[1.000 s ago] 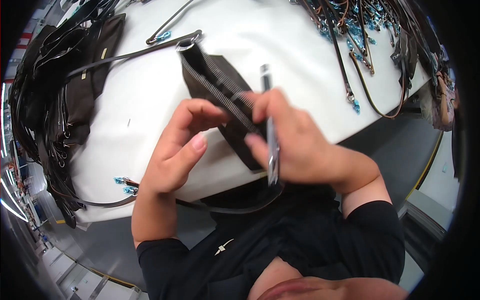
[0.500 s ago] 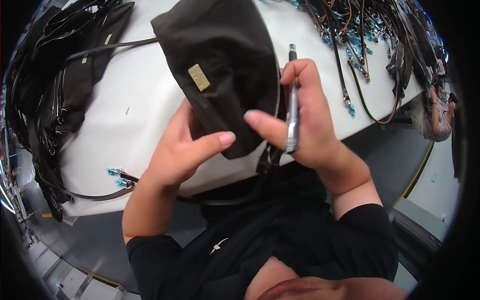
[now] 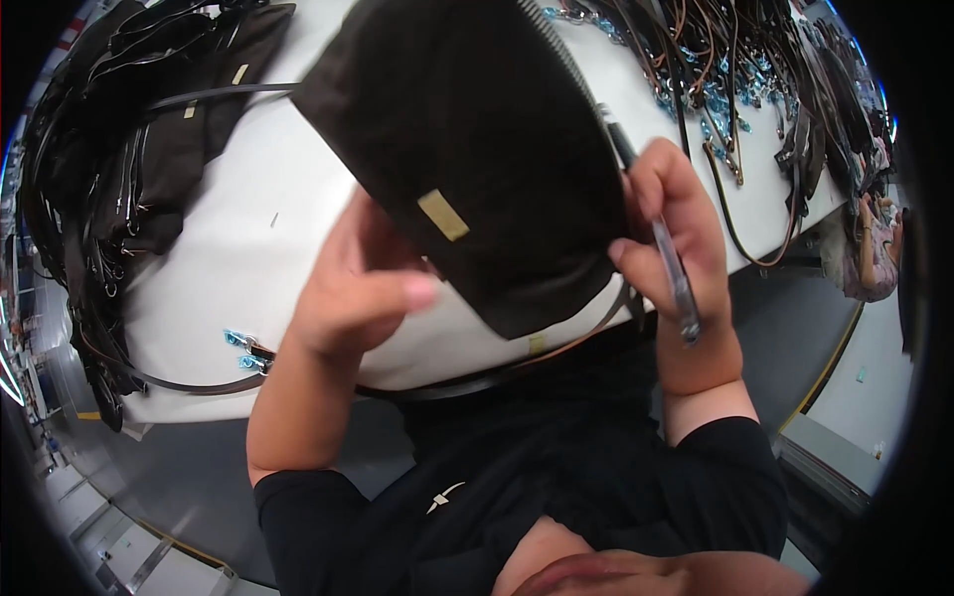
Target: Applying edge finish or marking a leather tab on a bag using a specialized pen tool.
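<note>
Above the near edge of the tabletop [image 3: 260, 273], your right hand [image 3: 691, 223] pinches the dark cloth bag [image 3: 497, 149] and holds a slim clear pen [image 3: 677, 275]. Your left hand [image 3: 348, 293] curves half-open; I can't tell if it touches.

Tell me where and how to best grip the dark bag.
Probably by the lower left edge of the dark bag, beside the pale tag, coming from the left: that edge faces the open left hand, so its thumb could press the broad face with fingers behind. The opposite edge carries the zip and seems poorer: the right hand there also holds the pen.
</note>
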